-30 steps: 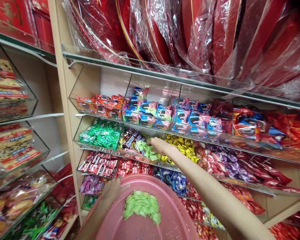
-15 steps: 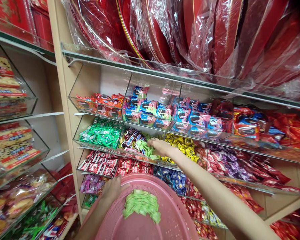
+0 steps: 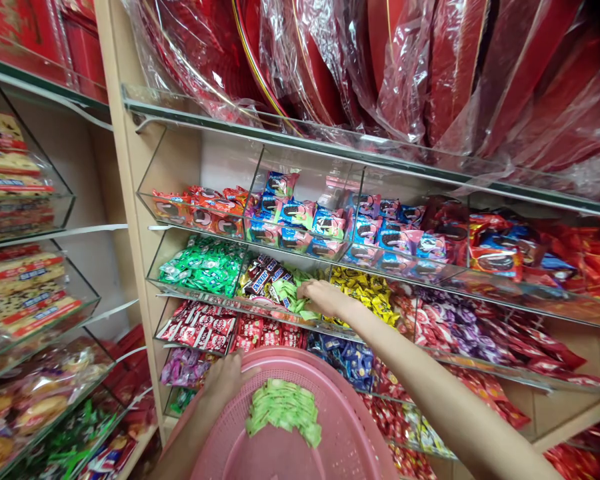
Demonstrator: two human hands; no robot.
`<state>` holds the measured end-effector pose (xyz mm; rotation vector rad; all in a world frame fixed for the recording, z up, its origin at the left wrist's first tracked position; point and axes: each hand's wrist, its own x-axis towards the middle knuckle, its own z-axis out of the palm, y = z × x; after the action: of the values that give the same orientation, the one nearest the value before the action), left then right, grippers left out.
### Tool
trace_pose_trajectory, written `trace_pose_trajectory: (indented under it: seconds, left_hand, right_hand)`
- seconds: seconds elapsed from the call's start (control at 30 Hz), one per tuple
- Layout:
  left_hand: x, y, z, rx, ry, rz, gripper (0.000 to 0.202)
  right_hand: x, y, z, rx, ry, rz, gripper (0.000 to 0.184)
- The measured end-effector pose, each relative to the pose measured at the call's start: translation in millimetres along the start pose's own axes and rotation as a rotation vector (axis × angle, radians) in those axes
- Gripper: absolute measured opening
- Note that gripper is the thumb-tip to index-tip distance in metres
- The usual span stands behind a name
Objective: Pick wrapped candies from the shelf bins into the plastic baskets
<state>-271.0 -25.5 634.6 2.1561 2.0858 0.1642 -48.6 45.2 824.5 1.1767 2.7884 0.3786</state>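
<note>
Pink plastic forms the basket (image 3: pixel 353 410) at the near edge, with a pile of pale green packets (image 3: pixel 285 410) lying on its far inner side. Beyond it, a clear bin (image 3: pixel 275 310) holds Snickers bars (image 3: pixel 265 279) on the left and loose pale green packets (image 3: pixel 286 293) on the right. Its left neighbour contains bright green sweets (image 3: pixel 203 268), its right one yellow sweets (image 3: pixel 365 293); blue-wrapped biscuits (image 3: pixel 300 213) fill part of the row above.

The right hand (image 3: pixel 321 297) reaches into the clear bin, the loose packets at its fingertips, just to the left; I cannot tell whether it grips any. The left hand (image 3: pixel 225 377) holds the basket's left rim.

Compared with a second ago, the right hand sits slightly lower with its fingers more curled, while the left hand and the pile look unchanged.
</note>
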Motion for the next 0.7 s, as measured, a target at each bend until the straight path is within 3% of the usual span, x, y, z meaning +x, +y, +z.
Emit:
trace_pose_trajectory:
  seconds: [0.3, 0.47, 0.7]
  left_hand:
    - [2.2, -1.9, 4.1, -0.004, 0.025, 0.019, 0.057]
    - [2.2, -3.0, 5.1, -0.006, 0.023, 0.026, 0.055]
    - [2.7, -3.3, 4.8, -0.006, 0.01, 0.014, 0.054]
  right_hand:
    - [6.2, 6.3, -7.2, 0.217, 0.248, 0.041, 0.013]
    - [14.8, -10.5, 0.9, 0.113, 0.171, 0.162, 0.02]
    - [17.4, -24.2, 13.1, 0.003, 0.144, 0.172, 0.03]
